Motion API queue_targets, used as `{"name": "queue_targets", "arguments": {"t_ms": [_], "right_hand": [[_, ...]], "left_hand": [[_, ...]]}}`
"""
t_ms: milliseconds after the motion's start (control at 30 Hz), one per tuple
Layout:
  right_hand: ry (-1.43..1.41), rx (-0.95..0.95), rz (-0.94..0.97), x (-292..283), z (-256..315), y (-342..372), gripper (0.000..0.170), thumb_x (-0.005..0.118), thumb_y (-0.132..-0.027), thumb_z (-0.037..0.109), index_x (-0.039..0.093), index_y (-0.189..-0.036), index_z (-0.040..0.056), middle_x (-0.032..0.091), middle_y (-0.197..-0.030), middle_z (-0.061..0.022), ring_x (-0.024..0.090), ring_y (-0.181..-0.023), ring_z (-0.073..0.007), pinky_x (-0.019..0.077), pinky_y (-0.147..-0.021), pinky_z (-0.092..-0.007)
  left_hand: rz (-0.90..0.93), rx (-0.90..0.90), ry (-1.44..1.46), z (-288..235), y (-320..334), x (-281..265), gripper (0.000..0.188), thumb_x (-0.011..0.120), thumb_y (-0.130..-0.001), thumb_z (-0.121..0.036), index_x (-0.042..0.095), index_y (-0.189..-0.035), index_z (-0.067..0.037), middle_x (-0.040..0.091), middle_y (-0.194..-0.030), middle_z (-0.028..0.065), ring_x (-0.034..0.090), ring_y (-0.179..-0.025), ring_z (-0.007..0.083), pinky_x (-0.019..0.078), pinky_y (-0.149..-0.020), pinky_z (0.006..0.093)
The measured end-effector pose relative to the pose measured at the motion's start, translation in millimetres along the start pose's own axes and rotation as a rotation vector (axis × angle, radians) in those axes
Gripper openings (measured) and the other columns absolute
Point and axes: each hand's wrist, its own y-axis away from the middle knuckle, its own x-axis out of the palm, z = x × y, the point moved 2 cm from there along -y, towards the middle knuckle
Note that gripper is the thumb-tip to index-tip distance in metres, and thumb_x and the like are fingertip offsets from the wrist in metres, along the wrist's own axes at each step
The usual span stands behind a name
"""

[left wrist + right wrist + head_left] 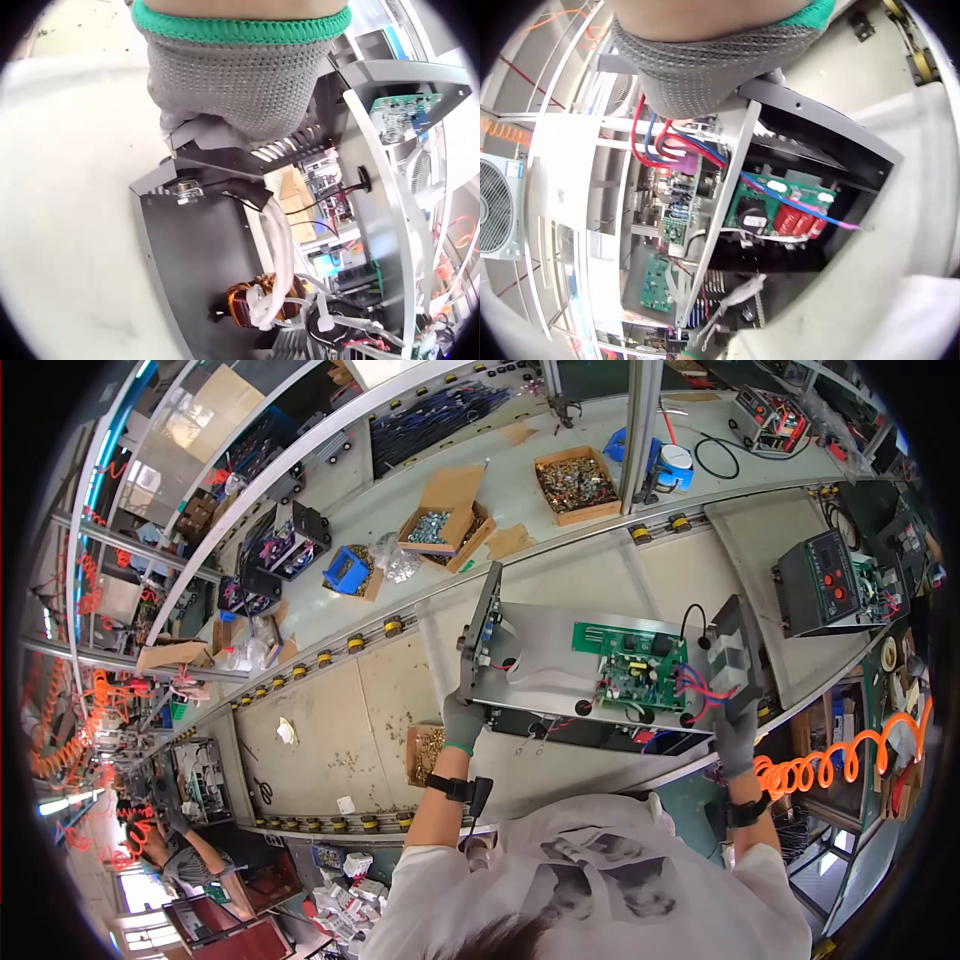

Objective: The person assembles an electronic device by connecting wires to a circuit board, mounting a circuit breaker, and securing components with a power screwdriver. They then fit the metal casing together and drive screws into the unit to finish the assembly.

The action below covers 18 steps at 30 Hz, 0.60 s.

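Observation:
A partly assembled electronic unit with a grey metal deck (pixel 540 622) lies across the work line in front of the body. On the deck sits a green circuit board (pixel 640 672), with red and blue wires near the right end panel (pixel 738 640). My gloved left hand (pixel 462 722) grips the lower corner of the left end panel (pixel 482 625), fingers curled over its edge. At the opposite end, my gloved right hand (pixel 738 742) holds the right panel's edge. Below the deck, a copper coil (pixel 240 304) shows in the left wrist view, and red cylindrical parts (pixel 789 220) in the right wrist view.
A carton of small metal parts (pixel 424 752) stands just left of the unit. Another unit with red knobs (pixel 828 582) sits farther right. An orange coiled hose (pixel 820 775) hangs near my right arm. Scissors (pixel 262 792) lie at left. Another person works at lower left.

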Motion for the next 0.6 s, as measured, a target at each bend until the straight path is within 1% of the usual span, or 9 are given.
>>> {"name": "queue_targets", "arguments": {"t_ms": [67, 100, 200, 267, 333, 367, 467, 533, 600], "right_hand": [[-0.056, -0.016, -0.037, 29.7, 68.6, -30.6, 0.053, 0.052, -0.074, -0.011, 0.045, -0.125, -0.0003, 0.060, -0.105, -0.0088, 0.058, -0.094, -0.0127, 0.0476, -0.074, -0.0246], [-0.086, 0.064, 0.042, 38.2, 69.6, -51.4, 0.054, 0.053, -0.074, -0.012, 0.045, -0.126, -0.0006, 0.061, -0.106, -0.0092, 0.059, -0.096, -0.0136, 0.0483, -0.077, -0.0253], [-0.057, 0.186, 0.295, 69.0, 63.5, -102.8, 0.056, 0.056, -0.075, -0.014, 0.043, -0.129, -0.0009, 0.062, -0.111, -0.0098, 0.060, -0.101, -0.0156, 0.0491, -0.085, -0.0273], [-0.035, 0.177, 0.302, 92.1, 44.8, -130.2, 0.057, 0.054, -0.074, -0.012, 0.044, -0.129, -0.0002, 0.062, -0.112, -0.0103, 0.061, -0.098, -0.0172, 0.0486, -0.084, -0.0266], [0.341, 0.227, 0.332, 113.4, 40.9, -147.6, 0.054, 0.052, -0.073, -0.008, 0.049, -0.126, 0.0008, 0.064, -0.109, -0.0116, 0.063, -0.094, -0.0194, 0.0491, -0.081, -0.0280], [0.338, 0.263, 0.372, 121.3, 31.0, -156.5, 0.052, 0.051, -0.072, -0.001, 0.053, -0.124, 0.0022, 0.066, -0.101, -0.0121, 0.064, -0.088, -0.0212, 0.0497, -0.077, -0.0301], [0.678, 0.318, 0.415, 136.3, 28.8, -174.6, 0.050, 0.051, -0.074, 0.002, 0.054, -0.124, 0.0035, 0.067, -0.095, -0.0107, 0.064, -0.083, -0.0204, 0.0499, -0.073, -0.0303], [0.627, 0.304, 0.424, 129.9, 11.0, -173.7, 0.050, 0.054, -0.076, 0.006, 0.052, -0.126, 0.0044, 0.067, -0.093, -0.0106, 0.064, -0.080, -0.0211, 0.0498, -0.071, -0.0316], [0.290, 0.353, 0.247, 119.6, 9.8, -155.7, 0.050, 0.057, -0.079, 0.011, 0.050, -0.128, 0.0048, 0.067, -0.095, -0.0119, 0.064, -0.083, -0.0221, 0.0496, -0.073, -0.0325]], "left_hand": [[0.019, -0.139, -0.161, 6.4, 0.6, -25.6, 0.023, 0.056, -0.074, -0.001, 0.065, -0.094, 0.002, 0.067, -0.082, 0.0165, 0.066, -0.079, 0.0264, 0.0505, -0.069, 0.0337], [0.019, -0.291, -0.320, -6.4, -0.3, -39.0, 0.027, 0.053, -0.072, -0.005, 0.066, -0.096, -0.001, 0.067, -0.086, 0.0224, 0.065, -0.085, 0.0358, 0.0505, -0.075, 0.0398], [0.029, -0.323, -0.598, -30.7, -2.1, -64.9, 0.028, 0.054, -0.075, -0.014, 0.066, -0.098, -0.004, 0.066, -0.091, 0.0233, 0.063, -0.091, 0.0397, 0.0490, -0.080, 0.0447], [0.032, -0.322, -0.615, -42.0, 0.4, -73.1, 0.030, 0.054, -0.076, -0.021, 0.066, -0.098, -0.005, 0.066, -0.096, 0.0216, 0.061, -0.095, 0.0395, 0.0482, -0.083, 0.0457], [0.099, -0.348, -0.743, -35.4, 2.6, -78.9, 0.029, 0.055, -0.077, -0.022, 0.066, -0.099, -0.006, 0.066, -0.097, 0.0201, 0.062, -0.095, 0.0378, 0.0489, -0.083, 0.0438], [0.067, -0.339, -0.766, -31.3, 5.6, -80.1, 0.029, 0.056, -0.073, -0.021, 0.066, -0.097, -0.007, 0.066, -0.094, 0.0206, 0.063, -0.092, 0.0371, 0.0495, -0.081, 0.0416], [0.065, -0.382, -0.793, -34.3, 13.0, -79.9, 0.038, 0.057, -0.073, -0.025, 0.064, -0.106, -0.007, 0.066, -0.096, 0.0215, 0.063, -0.092, 0.0357, 0.0497, -0.081, 0.0397], [0.074, -0.368, -0.595, -44.1, 27.9, -89.7, 0.041, 0.056, -0.077, -0.027, 0.061, -0.113, -0.007, 0.065, -0.101, 0.0208, 0.062, -0.096, 0.0355, 0.0487, -0.083, 0.0393], [0.084, -0.341, -0.395, -23.3, 37.5, -92.3, 0.045, 0.054, -0.081, -0.028, 0.058, -0.121, -0.007, 0.064, -0.106, 0.0201, 0.061, -0.100, 0.0352, 0.0476, -0.085, 0.0389]]}}
